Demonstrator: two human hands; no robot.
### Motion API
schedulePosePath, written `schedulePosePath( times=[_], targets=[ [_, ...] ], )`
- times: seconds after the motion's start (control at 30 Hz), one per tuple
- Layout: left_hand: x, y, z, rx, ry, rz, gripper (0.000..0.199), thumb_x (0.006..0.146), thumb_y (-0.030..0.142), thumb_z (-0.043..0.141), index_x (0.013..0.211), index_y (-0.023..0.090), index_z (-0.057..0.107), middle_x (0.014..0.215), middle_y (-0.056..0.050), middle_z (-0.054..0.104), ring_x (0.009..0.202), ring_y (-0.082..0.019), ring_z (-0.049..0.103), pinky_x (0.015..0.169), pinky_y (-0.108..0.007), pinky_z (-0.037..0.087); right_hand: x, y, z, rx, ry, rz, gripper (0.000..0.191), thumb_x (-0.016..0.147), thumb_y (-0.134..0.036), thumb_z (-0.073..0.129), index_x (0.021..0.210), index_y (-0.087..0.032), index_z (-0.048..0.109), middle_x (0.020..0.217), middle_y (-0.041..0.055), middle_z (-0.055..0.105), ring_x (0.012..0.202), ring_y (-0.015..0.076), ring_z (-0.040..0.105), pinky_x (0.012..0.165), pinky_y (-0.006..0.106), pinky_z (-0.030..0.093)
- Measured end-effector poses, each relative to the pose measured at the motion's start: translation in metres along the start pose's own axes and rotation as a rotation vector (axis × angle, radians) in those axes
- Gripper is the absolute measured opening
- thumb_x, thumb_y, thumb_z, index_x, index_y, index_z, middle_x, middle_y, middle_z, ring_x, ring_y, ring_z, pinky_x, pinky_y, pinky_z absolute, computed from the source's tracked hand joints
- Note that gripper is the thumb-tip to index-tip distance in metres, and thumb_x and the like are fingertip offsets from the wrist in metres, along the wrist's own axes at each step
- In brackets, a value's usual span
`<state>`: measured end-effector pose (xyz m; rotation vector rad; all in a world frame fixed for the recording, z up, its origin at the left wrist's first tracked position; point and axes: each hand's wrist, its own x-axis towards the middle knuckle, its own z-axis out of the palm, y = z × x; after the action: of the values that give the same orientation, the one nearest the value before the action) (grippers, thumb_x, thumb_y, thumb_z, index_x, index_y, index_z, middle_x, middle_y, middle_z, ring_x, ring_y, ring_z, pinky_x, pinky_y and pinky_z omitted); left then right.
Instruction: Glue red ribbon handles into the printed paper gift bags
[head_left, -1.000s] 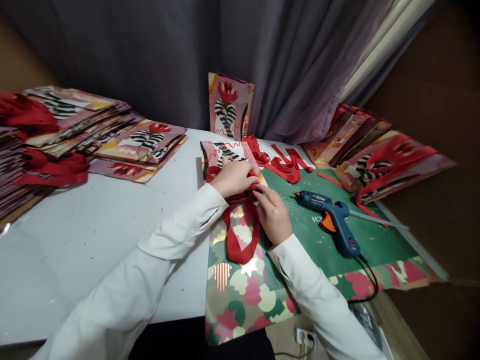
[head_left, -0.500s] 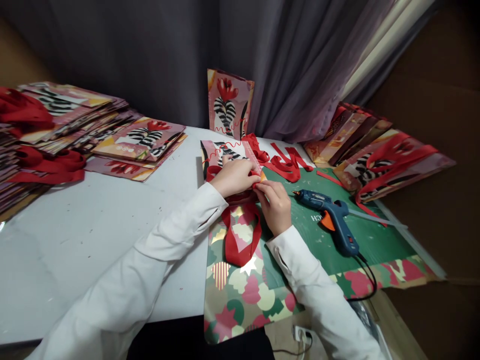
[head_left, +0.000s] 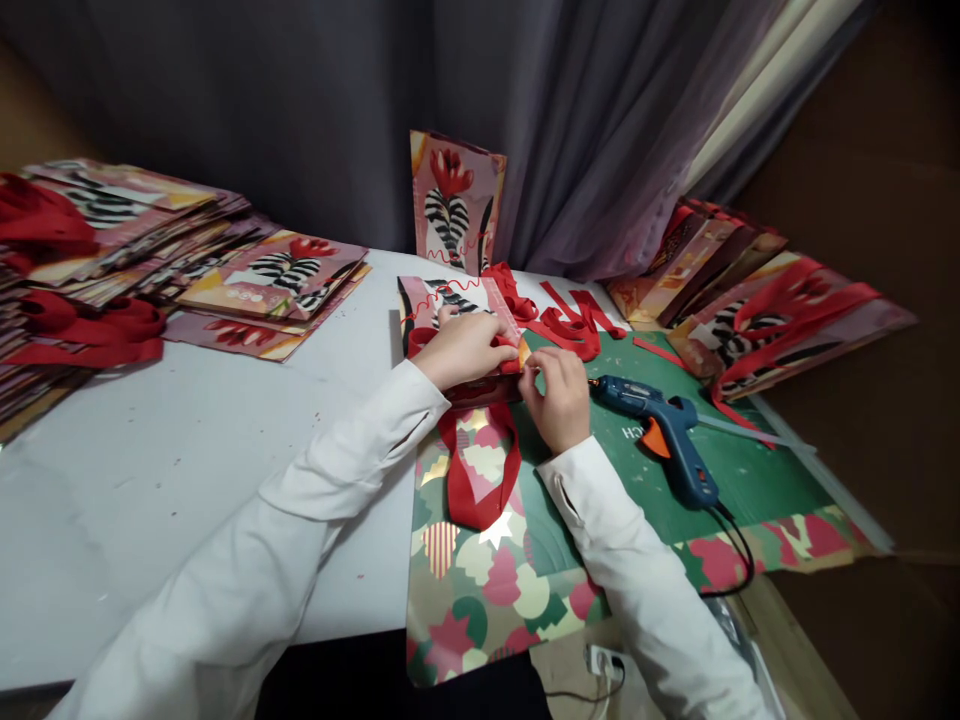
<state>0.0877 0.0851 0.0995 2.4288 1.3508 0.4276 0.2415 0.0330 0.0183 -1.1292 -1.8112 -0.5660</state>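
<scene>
A pink printed paper bag (head_left: 491, 300) with a zebra picture lies at the centre, over the edge of the green mat. My left hand (head_left: 469, 350) rests on it, thumb and fingers pressed together on red ribbon near the bag's right corner. Just to the right, my right hand (head_left: 556, 395) is closed in a pinch beside that corner; what its fingertips hold, if anything, is too small to make out. A loop of red ribbon (head_left: 484, 515) hangs from the bag toward me over the patterned sheet (head_left: 450, 600). The glue gun (head_left: 667, 425) lies right of my right hand.
Stacks of printed bags (head_left: 127, 235) with red ribbon stand at the left. One bag (head_left: 457, 200) is upright against the curtain. Cut ribbon pieces (head_left: 566, 325) lie behind my right hand. More bags (head_left: 795, 320) stand at the back right. The gun's cable (head_left: 739, 545) runs off the near edge.
My right hand has moved slightly right, away from the left fingertips and toward the glue gun's nozzle. My left hand stays on the bag. The whole view has shifted slightly.
</scene>
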Motion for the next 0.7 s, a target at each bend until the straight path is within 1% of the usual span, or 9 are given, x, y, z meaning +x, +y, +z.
schedulePosePath(
  times=[0.13, 0.27, 0.33, 0.4, 0.47, 0.5, 0.53, 0.57, 0.7],
  targets=[
    [0.000, 0.001, 0.000, -0.007, -0.005, -0.010, 0.018, 0.086, 0.034, 0.058, 0.083, 0.021, 0.070, 0.096, -0.004, 0.075, 0.099, -0.025, 0.062, 0.106, -0.052, 0.020, -0.001, 0.010, -0.008, 0.015, 0.075, 0.209, 0.015, 0.097, -0.022, 0.038, 0.088, -0.021, 0.050, 0.084, 0.0075, 0.057, 0.084, 0.0218, 0.053, 0.078, 0.036, 0.043],
    [0.001, 0.000, 0.002, -0.013, -0.001, -0.013, 0.018, 0.085, 0.037, 0.060, 0.081, 0.022, 0.070, 0.092, -0.003, 0.075, 0.096, -0.024, 0.063, 0.106, -0.051, 0.020, -0.004, 0.023, -0.015, -0.100, 0.086, 0.359, 0.026, 0.098, -0.027, 0.032, 0.077, -0.024, 0.046, 0.074, 0.0043, 0.053, 0.075, 0.0219, 0.050, 0.071, 0.036, 0.037],
    [0.001, 0.000, 0.002, -0.019, 0.003, -0.012, 0.017, 0.085, 0.036, 0.061, 0.081, 0.022, 0.070, 0.091, -0.003, 0.075, 0.094, -0.024, 0.063, 0.106, -0.051, 0.020, -0.006, 0.028, -0.018, -0.175, 0.057, 0.384, 0.033, 0.097, -0.033, 0.040, 0.066, -0.024, 0.044, 0.065, 0.0017, 0.051, 0.071, 0.0214, 0.049, 0.073, 0.036, 0.036],
    [0.001, 0.000, 0.002, -0.023, 0.005, -0.010, 0.016, 0.085, 0.035, 0.061, 0.081, 0.022, 0.070, 0.089, -0.002, 0.075, 0.093, -0.023, 0.063, 0.107, -0.051, 0.019, -0.009, 0.031, -0.020, -0.206, 0.012, 0.401, 0.031, 0.093, -0.035, 0.049, 0.065, -0.023, 0.051, 0.071, 0.0024, 0.059, 0.076, 0.0217, 0.053, 0.078, 0.037, 0.036],
    [0.001, 0.000, 0.002, -0.027, 0.006, -0.005, 0.016, 0.084, 0.035, 0.061, 0.082, 0.022, 0.070, 0.088, -0.002, 0.075, 0.093, -0.023, 0.063, 0.107, -0.050, 0.019, -0.010, 0.031, -0.021, -0.182, -0.030, 0.419, 0.014, 0.089, -0.034, 0.053, 0.089, -0.023, 0.062, 0.097, 0.0069, 0.065, 0.090, 0.0240, 0.057, 0.084, 0.040, 0.036],
    [0.001, 0.000, 0.002, -0.029, 0.005, -0.004, 0.016, 0.084, 0.035, 0.061, 0.082, 0.022, 0.070, 0.089, -0.001, 0.075, 0.094, -0.023, 0.063, 0.107, -0.050, 0.019, -0.010, 0.030, -0.021, -0.151, -0.049, 0.427, 0.021, 0.088, -0.032, 0.053, 0.105, -0.023, 0.061, 0.108, 0.0092, 0.064, 0.096, 0.0249, 0.057, 0.086, 0.041, 0.036],
    [0.001, -0.001, 0.003, -0.033, 0.004, -0.005, 0.016, 0.084, 0.036, 0.061, 0.083, 0.023, 0.070, 0.089, -0.001, 0.075, 0.095, -0.024, 0.063, 0.107, -0.050, 0.018, -0.010, 0.027, -0.021, -0.111, -0.065, 0.430, 0.029, 0.088, -0.030, 0.052, 0.116, -0.022, 0.057, 0.113, 0.0105, 0.063, 0.099, 0.0251, 0.057, 0.087, 0.041, 0.036],
    [0.001, -0.001, 0.003, -0.038, 0.001, -0.009, 0.016, 0.084, 0.036, 0.061, 0.083, 0.023, 0.070, 0.090, -0.001, 0.075, 0.096, -0.024, 0.063, 0.107, -0.050, 0.018, -0.010, 0.024, -0.020, -0.067, -0.077, 0.424, 0.030, 0.088, -0.029, 0.050, 0.117, -0.021, 0.055, 0.110, 0.0101, 0.063, 0.099, 0.0246, 0.058, 0.087, 0.040, 0.036],
    [0.004, -0.004, 0.006, -0.050, 0.001, -0.022, 0.016, 0.085, 0.037, 0.061, 0.083, 0.023, 0.070, 0.093, -0.001, 0.075, 0.100, -0.025, 0.062, 0.108, -0.050, 0.017, -0.007, 0.004, -0.018, 0.058, -0.127, 0.329, 0.009, 0.090, -0.025, 0.053, 0.089, -0.022, 0.061, 0.091, 0.0037, 0.065, 0.091, 0.0212, 0.059, 0.088, 0.037, 0.034]
  ],
)
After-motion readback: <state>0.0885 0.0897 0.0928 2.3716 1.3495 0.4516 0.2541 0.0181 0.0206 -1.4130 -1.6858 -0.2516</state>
